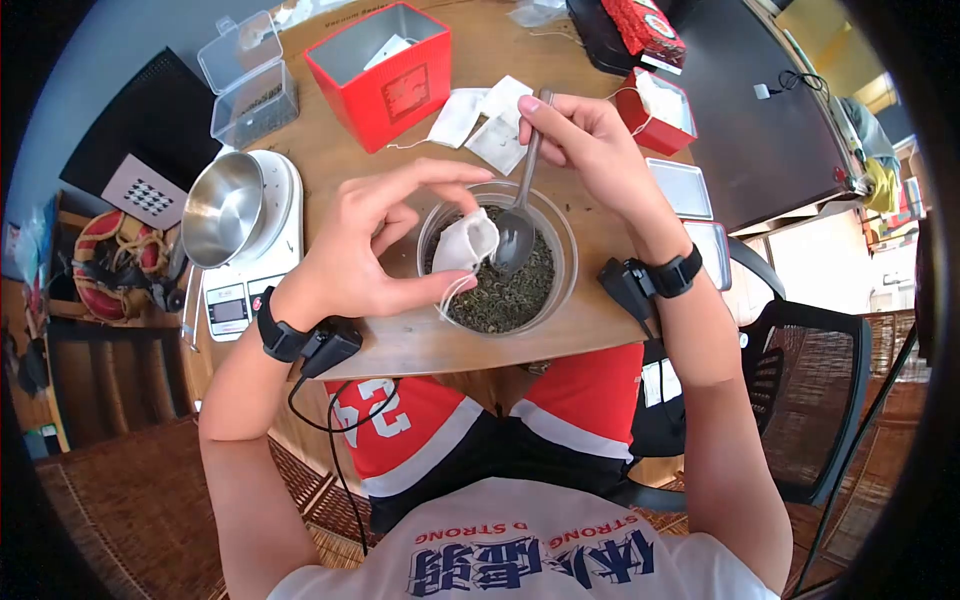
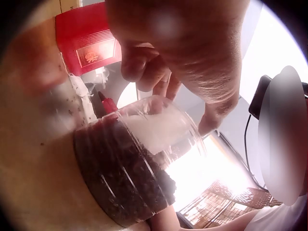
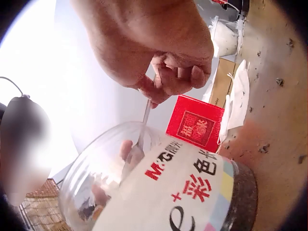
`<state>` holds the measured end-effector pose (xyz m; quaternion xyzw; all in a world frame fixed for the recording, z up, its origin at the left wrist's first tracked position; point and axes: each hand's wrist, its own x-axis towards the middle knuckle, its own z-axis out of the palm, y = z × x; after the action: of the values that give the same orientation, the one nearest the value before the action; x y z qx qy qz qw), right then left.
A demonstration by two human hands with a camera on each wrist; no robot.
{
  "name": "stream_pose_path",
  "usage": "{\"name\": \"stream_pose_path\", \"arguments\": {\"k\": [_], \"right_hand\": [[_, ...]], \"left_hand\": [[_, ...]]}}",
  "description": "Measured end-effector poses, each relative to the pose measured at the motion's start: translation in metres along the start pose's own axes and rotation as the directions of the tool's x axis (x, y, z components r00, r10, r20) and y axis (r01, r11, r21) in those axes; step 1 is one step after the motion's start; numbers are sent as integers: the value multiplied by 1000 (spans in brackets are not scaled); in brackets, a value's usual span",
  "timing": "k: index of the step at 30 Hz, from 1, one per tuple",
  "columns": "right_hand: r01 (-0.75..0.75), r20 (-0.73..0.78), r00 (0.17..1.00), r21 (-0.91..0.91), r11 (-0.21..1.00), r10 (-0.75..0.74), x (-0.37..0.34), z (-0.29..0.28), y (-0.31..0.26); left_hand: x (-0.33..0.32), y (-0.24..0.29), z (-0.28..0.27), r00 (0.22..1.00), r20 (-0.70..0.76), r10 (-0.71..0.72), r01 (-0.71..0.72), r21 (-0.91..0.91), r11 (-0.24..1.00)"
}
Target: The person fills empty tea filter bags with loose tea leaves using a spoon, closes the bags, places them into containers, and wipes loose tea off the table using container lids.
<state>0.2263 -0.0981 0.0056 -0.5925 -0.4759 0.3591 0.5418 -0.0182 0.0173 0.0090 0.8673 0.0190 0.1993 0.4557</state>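
Note:
A round clear tub (image 1: pixel 566 262) of dark dried leaves stands near the table's front edge. Over its left part my left hand (image 1: pixel 362 240) holds a small white pouch (image 1: pixel 458 247) between thumb and fingers, its mouth turned toward the spoon. My right hand (image 1: pixel 600 150) pinches the handle of a metal spoon (image 1: pixel 514 240), whose bowl is down in the tub beside the pouch. In the left wrist view the pouch (image 2: pixel 156 130) shows pale through the tub wall. The right wrist view shows the spoon (image 3: pixel 146 113) under my right hand (image 3: pixel 159 53).
Left of the tub is a scale (image 1: pixel 285 215) with a metal bowl (image 1: pixel 222 210). Behind stand a red box (image 1: pixel 385 95), flat white pouches (image 1: pixel 497 143) and a lidded clear box (image 1: pixel 255 105). Toward the right are a smaller red box (image 1: pixel 655 115) and clear lids (image 1: pixel 680 188).

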Motion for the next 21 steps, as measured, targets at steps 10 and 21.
{"name": "stream_pose_path", "arguments": {"k": [10,21], "right_hand": [[24,-152,988,99,995,-9,-7,-12,-16],[458,-264,866,84,885,-424,-38,8,-39]], "left_hand": [[1,0,7,1000,2,15,-15,17,1000],[-1,-1,4,1000,-7,18,-18,73,997]]}}
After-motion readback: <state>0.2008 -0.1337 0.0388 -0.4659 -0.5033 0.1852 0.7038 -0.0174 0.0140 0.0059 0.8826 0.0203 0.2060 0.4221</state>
